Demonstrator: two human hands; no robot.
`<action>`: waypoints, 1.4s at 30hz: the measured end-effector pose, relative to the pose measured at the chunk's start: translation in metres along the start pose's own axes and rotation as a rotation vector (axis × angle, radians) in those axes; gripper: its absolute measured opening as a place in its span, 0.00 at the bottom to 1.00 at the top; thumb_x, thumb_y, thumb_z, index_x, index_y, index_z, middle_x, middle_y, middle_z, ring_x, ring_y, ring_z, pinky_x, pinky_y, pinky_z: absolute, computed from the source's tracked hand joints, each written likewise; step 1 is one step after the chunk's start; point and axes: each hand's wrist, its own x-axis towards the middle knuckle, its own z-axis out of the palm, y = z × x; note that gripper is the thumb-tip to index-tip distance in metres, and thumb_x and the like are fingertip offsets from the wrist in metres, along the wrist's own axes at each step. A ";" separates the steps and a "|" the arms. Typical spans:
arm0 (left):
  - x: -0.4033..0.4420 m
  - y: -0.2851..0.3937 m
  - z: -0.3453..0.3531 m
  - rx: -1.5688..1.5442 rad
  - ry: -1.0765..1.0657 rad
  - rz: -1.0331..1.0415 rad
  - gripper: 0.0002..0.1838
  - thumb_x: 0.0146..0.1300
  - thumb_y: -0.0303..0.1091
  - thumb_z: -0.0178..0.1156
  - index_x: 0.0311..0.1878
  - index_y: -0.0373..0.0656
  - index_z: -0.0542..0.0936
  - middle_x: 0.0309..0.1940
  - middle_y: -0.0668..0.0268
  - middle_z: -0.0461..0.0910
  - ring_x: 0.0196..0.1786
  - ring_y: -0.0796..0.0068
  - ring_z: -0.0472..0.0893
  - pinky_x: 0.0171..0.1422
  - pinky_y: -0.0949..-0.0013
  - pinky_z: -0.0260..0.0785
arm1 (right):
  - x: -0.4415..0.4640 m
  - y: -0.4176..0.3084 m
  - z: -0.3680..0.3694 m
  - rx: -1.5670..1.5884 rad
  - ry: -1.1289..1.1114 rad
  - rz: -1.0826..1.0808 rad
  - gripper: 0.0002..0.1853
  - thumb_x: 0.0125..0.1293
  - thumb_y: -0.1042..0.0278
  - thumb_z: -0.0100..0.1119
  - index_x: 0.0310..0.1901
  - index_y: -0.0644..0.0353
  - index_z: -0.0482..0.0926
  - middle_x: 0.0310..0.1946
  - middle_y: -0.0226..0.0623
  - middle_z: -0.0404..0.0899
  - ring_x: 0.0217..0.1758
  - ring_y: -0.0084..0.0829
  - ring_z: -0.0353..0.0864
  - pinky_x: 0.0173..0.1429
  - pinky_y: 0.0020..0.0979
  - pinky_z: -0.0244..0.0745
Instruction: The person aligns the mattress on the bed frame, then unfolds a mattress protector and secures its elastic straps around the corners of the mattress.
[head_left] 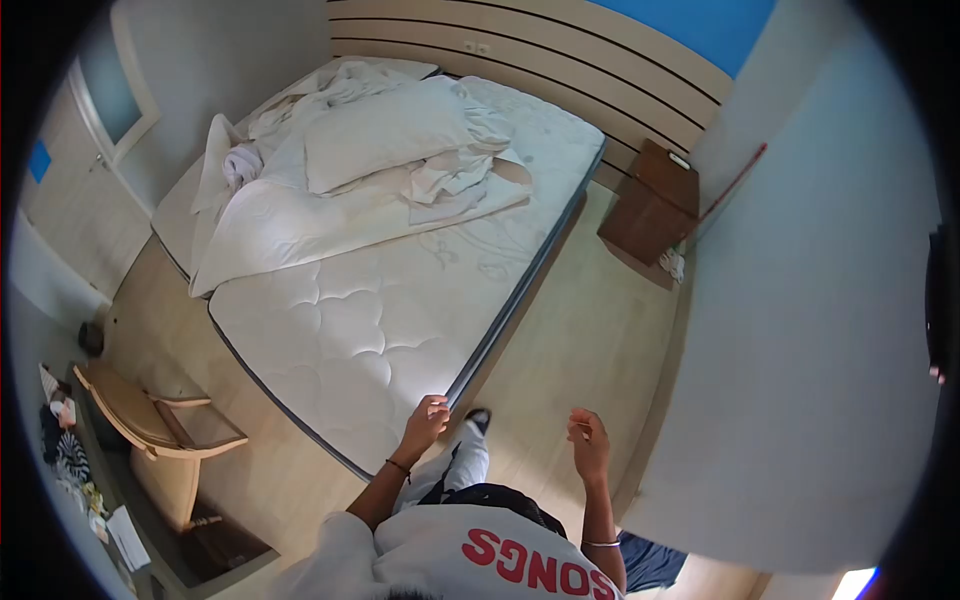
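Observation:
My left hand (pixel 427 424) hangs in front of me near the front corner of the bare white mattress (pixel 330 370), with its fingers loosely bent and nothing in them. Whether it touches the mattress edge, I cannot tell. Out over the floor on the other side, my right hand (pixel 588 443) is held up, fingers half curled and apart, also without anything in it. Farther back on the bed lie a white pillow (pixel 385 135), a folded-back white cover (pixel 290 230) and crumpled white sheets (pixel 455 183).
A brown nightstand (pixel 650 210) stands by the slatted headboard (pixel 560 60). At the left are a wooden chair (pixel 135 405) and a desk with clutter and a white paper (pixel 127 537). The wooden floor (pixel 570 310) runs between bed and right wall. Dark cloth (pixel 650 565) lies behind me.

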 end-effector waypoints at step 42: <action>0.773 0.251 0.404 0.263 0.374 0.051 0.23 0.56 0.35 0.59 0.55 0.43 0.70 0.45 0.62 0.75 0.47 0.66 0.75 0.50 0.68 0.69 | 1.088 -0.043 -0.037 -0.563 -0.839 -0.461 0.15 0.58 0.71 0.54 0.48 0.60 0.76 0.39 0.45 0.78 0.43 0.39 0.78 0.45 0.35 0.74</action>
